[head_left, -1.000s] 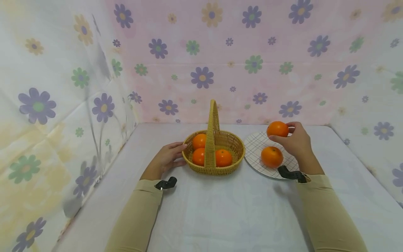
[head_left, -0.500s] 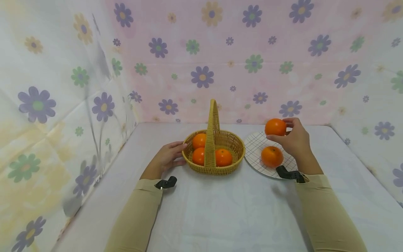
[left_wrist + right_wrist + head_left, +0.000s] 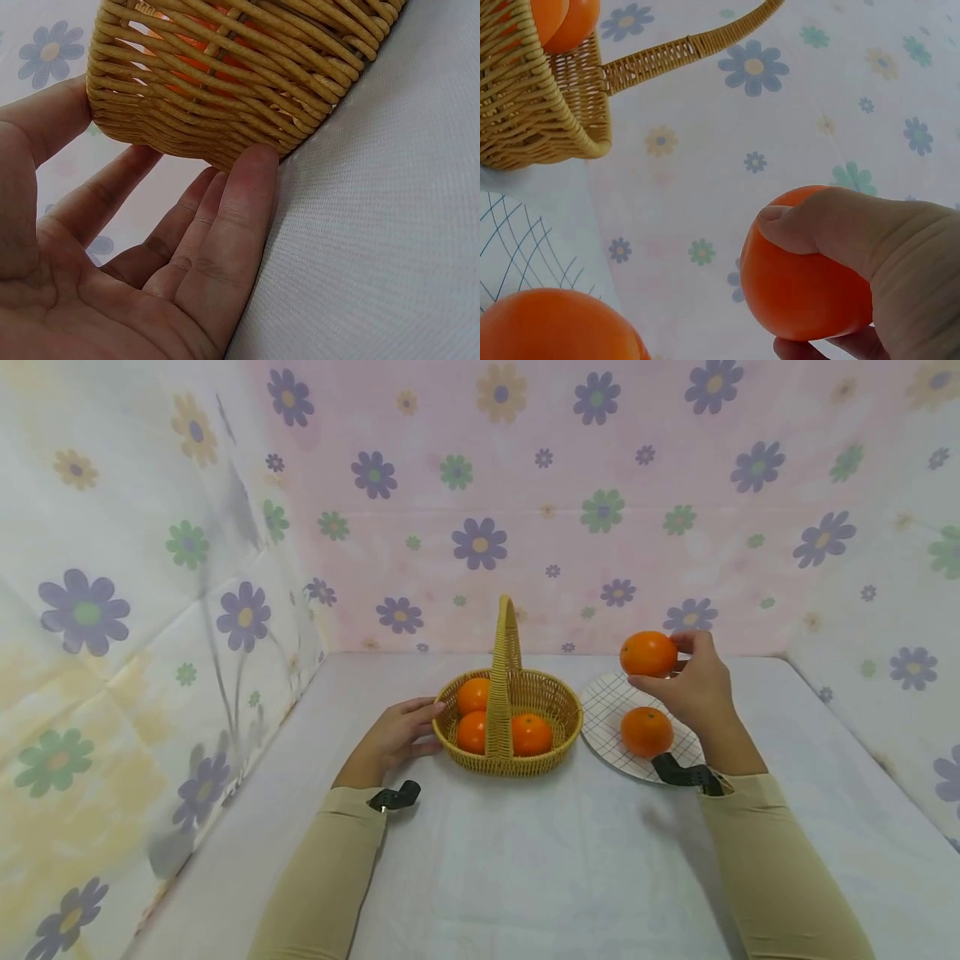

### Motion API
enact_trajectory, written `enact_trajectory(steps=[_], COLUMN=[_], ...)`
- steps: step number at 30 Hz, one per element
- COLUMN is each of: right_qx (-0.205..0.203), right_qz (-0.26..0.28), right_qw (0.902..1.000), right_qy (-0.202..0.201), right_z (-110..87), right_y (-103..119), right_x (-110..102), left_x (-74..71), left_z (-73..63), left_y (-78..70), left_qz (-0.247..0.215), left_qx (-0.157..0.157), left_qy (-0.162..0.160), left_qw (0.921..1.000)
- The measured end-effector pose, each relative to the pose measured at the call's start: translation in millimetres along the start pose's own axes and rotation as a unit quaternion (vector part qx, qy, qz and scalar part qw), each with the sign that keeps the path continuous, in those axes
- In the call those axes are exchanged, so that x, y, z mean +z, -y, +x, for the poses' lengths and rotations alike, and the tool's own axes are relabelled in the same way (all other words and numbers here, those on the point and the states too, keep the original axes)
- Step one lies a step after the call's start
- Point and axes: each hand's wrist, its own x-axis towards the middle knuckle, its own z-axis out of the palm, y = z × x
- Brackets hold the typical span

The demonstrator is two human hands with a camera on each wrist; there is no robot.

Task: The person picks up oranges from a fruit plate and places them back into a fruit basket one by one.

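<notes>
In the head view, my right hand (image 3: 697, 685) pinches an orange (image 3: 648, 654) between thumb and fingers, held above the far part of a round plate. The right wrist view shows the thumb lying across this orange (image 3: 806, 270). A second orange (image 3: 647, 732) rests on the white plate (image 3: 600, 714) with its grid pattern. My left hand (image 3: 399, 733) touches the left side of a woven basket (image 3: 517, 767). In the left wrist view, its extended fingers (image 3: 240, 217) lie against the basket wall (image 3: 202, 82). Three oranges (image 3: 532, 735) sit inside the basket.
The basket's tall arched handle (image 3: 504, 643) rises over its middle, between the two hands. A white cloth (image 3: 525, 860) covers the table. Floral fabric (image 3: 555, 527) hangs behind and at both sides. A black wrist device (image 3: 678, 772) sits at the right cuff, close to the plate.
My right hand has raised the orange and moved it slightly left, away from the other orange on the plate. The left hand and the basket have stayed in place.
</notes>
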Motion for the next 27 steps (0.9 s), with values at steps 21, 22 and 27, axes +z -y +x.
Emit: enact_trajectory(steps=[21, 22, 27], right_qx=[-0.043, -0.042, -0.053], right_qz=[-0.010, -0.011, -0.010], right_qw=[0.9978, 0.9976, 0.9958], right_qy=[0.048, 0.055, 0.074], right_z=[-7.2, -7.3, -7.8], right_y=[16.0, 15.8, 15.3], right_x=[14.5, 16.4, 26.9], left_x=[-1.7, -1.6, -1.0], left_z=[0.2, 0.4, 0.3], left_y=[0.8, 0.7, -0.3], left_qz=[-0.004, -0.004, -0.005], left_qx=[0.005, 0.004, -0.002], left_qy=[0.009, 0.009, 0.005], left_qw=[0.9999, 0.9999, 1.0000])
